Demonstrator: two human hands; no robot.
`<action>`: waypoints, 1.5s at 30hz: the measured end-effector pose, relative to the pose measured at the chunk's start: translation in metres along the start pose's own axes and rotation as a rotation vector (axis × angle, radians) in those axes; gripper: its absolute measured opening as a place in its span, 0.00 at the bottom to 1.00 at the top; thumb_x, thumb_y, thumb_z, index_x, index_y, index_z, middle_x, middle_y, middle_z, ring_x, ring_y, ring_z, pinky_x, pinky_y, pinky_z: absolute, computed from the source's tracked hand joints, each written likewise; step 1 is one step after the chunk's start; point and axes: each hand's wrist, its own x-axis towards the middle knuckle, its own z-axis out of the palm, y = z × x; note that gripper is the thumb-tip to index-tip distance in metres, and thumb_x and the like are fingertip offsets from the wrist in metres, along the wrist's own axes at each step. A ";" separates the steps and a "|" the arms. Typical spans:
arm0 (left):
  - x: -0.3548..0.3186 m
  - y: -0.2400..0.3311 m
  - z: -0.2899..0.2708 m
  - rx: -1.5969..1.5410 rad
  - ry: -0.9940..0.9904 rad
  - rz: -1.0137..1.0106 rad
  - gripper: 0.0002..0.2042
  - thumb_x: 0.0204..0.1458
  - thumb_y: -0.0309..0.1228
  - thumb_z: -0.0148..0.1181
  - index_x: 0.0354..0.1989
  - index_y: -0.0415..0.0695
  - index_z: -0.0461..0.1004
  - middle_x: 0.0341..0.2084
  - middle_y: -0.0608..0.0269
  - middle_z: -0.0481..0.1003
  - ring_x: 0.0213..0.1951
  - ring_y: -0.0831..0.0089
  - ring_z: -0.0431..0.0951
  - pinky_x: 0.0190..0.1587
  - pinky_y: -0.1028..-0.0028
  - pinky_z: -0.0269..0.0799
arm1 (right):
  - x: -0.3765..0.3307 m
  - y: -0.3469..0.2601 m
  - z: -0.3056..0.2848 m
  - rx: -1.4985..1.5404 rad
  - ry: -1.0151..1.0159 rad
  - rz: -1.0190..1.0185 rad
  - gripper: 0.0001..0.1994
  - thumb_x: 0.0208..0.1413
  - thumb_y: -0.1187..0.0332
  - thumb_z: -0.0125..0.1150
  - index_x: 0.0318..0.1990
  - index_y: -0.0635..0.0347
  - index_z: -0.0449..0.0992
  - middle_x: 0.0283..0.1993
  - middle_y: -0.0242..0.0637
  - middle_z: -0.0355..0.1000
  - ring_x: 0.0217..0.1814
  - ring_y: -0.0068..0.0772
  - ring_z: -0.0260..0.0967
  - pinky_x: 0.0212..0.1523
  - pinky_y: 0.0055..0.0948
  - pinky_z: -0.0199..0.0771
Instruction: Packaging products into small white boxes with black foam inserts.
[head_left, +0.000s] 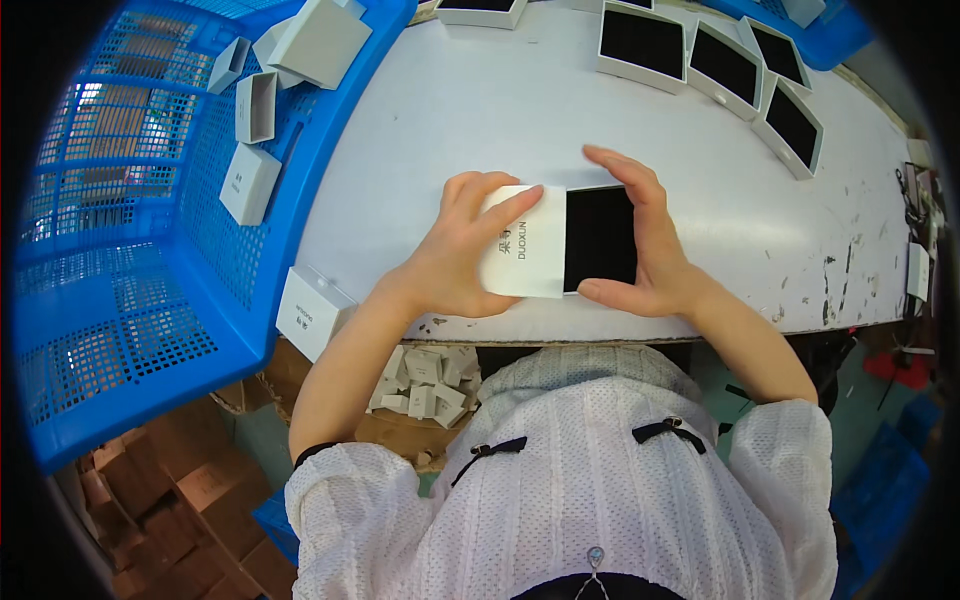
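Observation:
My left hand [455, 245] grips a white box sleeve [535, 262] with dark print on top, thumb at the near edge and fingers over the far side. Partly inside the sleeve's right end is a shallow white drawer tray with a black lining [600, 240]. My right hand [655, 240] is curved round the tray's right end, the palm against it. Its thumb lies at the near edge, and its index finger sticks out past the far edge. How far the tray reaches into the sleeve is hidden.
Several black-lined trays [725, 68] stand at the table's far right. A blue perforated basket [225, 345] on the left holds white sleeves [250, 185]. One white box [310, 310] sits at the table's left edge. Below the edge, small white boxes [425, 368] fill a cardboard carton [400, 430].

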 end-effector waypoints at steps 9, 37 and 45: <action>-0.029 0.000 -0.018 0.386 0.220 -0.203 0.45 0.27 0.40 0.70 0.59 0.42 0.58 0.50 0.50 0.61 0.55 0.52 0.58 0.57 0.56 0.50 | 0.056 0.001 0.034 -0.395 -0.139 -0.167 0.37 0.40 0.57 0.66 0.58 0.55 0.58 0.61 0.46 0.56 0.64 0.46 0.50 0.62 0.55 0.41; -0.039 -0.053 -0.070 0.613 0.207 0.180 0.24 0.35 0.21 0.59 0.45 0.50 0.69 0.53 0.60 0.69 0.56 0.56 0.65 0.55 0.60 0.54 | 0.087 0.023 -0.076 -1.024 -0.370 -0.174 0.37 0.32 0.78 0.58 0.59 0.49 0.62 0.62 0.41 0.58 0.64 0.44 0.53 0.63 0.41 0.50; -0.046 0.024 -0.020 0.073 0.367 -0.489 0.39 0.32 0.36 0.67 0.57 0.46 0.57 0.61 0.45 0.52 0.62 0.46 0.50 0.58 0.54 0.47 | 0.111 0.058 -0.014 -0.759 -0.500 -0.024 0.46 0.25 0.68 0.67 0.61 0.61 0.57 0.59 0.49 0.56 0.62 0.51 0.52 0.64 0.43 0.49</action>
